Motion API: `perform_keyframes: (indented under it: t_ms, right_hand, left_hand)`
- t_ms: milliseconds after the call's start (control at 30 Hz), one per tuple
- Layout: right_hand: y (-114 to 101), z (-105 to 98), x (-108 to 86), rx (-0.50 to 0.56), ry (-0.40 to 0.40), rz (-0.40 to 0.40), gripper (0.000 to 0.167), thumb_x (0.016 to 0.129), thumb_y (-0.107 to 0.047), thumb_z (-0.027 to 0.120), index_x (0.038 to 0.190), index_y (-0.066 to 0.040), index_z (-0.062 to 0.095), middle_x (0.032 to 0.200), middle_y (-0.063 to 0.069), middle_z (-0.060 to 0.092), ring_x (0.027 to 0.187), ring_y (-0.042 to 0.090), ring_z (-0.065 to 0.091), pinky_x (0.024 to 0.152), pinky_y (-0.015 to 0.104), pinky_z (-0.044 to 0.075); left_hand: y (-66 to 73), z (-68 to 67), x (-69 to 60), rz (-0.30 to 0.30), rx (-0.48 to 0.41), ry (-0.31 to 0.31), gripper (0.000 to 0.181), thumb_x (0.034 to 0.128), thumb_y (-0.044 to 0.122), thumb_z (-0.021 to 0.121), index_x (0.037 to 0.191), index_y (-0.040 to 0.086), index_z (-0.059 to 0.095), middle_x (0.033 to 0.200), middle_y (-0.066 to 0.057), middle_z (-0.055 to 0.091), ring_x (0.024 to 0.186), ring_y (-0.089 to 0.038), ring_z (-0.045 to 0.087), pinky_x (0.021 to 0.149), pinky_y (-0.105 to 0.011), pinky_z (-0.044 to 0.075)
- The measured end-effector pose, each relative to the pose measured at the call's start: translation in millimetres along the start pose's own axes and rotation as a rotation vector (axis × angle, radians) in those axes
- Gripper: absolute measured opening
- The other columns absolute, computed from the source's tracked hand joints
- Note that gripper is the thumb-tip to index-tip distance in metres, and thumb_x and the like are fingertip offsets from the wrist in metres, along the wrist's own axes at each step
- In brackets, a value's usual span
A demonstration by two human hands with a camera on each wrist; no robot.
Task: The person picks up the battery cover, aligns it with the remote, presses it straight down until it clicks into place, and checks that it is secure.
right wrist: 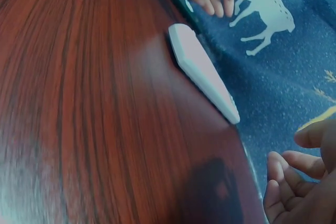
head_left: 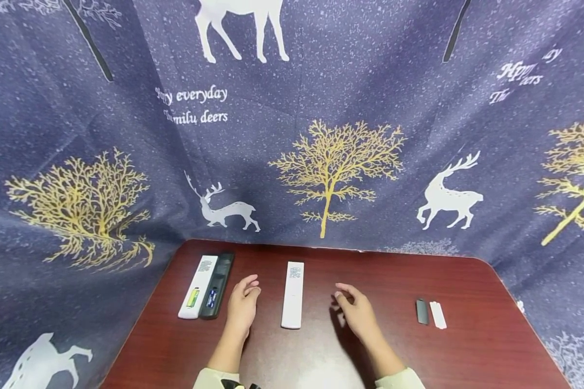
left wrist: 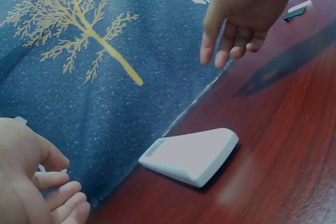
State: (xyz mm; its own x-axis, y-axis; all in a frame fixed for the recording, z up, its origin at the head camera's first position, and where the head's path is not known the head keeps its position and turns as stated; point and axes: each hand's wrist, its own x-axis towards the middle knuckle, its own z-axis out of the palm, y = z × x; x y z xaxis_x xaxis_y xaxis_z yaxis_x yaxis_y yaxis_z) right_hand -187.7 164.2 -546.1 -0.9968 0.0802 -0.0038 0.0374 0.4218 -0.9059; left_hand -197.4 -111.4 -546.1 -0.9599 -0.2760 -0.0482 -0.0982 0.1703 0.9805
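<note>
Sleeves (head_left: 215,379) nearest the head cam; left grip (head_left: 242,302) and right grip (head_left: 359,314) both relaxed, holding nothing. Middle remote (head_left: 292,296) lies on the bench (head_left: 486,346) between them, touching neither, printed side up. To work it well, I'd brace its long edges with the left, use right fingertips on the back, press evenly; glossy top may let it skid. Further left: white remote (head_left: 198,286) and dark remote (head_left: 217,284) side by side, bays uncovered, yellow-green cell (head_left: 192,298) in one, blue cell (head_left: 211,296) in the other. Off right: dark cover (head_left: 422,312), white cover (head_left: 438,315), near each other; don't sweep them.
</note>
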Motion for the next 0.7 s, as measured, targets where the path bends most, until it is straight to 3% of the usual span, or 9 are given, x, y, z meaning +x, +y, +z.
perform_keyframes:
  t_ms: [167, 333, 700]
  right_hand:
    - [4.0, -9.7, -0.6, -0.059, 0.026, -0.006, 0.033, 0.1, -0.016, 0.061, 0.131, -0.005, 0.065, 0.101, 0.014, 0.076, 0.084, 0.024, 0.074, 0.087, 0.036, 0.055]
    - [6.1, -18.1, -0.1, -0.089, 0.055, -0.017, 0.032, 0.1, -0.016, 0.061, 0.13, -0.004, 0.065, 0.102, 0.014, 0.073, 0.082, 0.022, 0.073, 0.087, 0.037, 0.056]
    - [14.2, -32.9, 1.5, -0.195, 0.104, -0.02, 0.032, 0.1, -0.019, 0.061, 0.13, -0.007, 0.066, 0.11, 0.009, 0.068, 0.096, 0.019, 0.068, 0.091, 0.039, 0.052]
  left_hand:
    - [3.3, -6.0, 3.9, 0.004, 0.005, 0.015, 0.04, 0.0957, 0.003, 0.056, 0.136, -0.001, 0.059, 0.13, -0.023, 0.063, 0.123, -0.035, 0.06, 0.087, -0.029, 0.047]
    - [5.5, -13.5, 6.2, 0.015, 0.018, 0.027, 0.041, 0.0951, 0.002, 0.055, 0.136, -0.002, 0.058, 0.13, -0.025, 0.062, 0.123, -0.037, 0.06, 0.089, -0.029, 0.048]
    - [8.5, -32.0, 11.3, 0.015, 0.039, 0.056, 0.042, 0.0957, 0.002, 0.054, 0.137, -0.002, 0.057, 0.131, -0.025, 0.06, 0.124, -0.037, 0.058, 0.093, -0.027, 0.045]
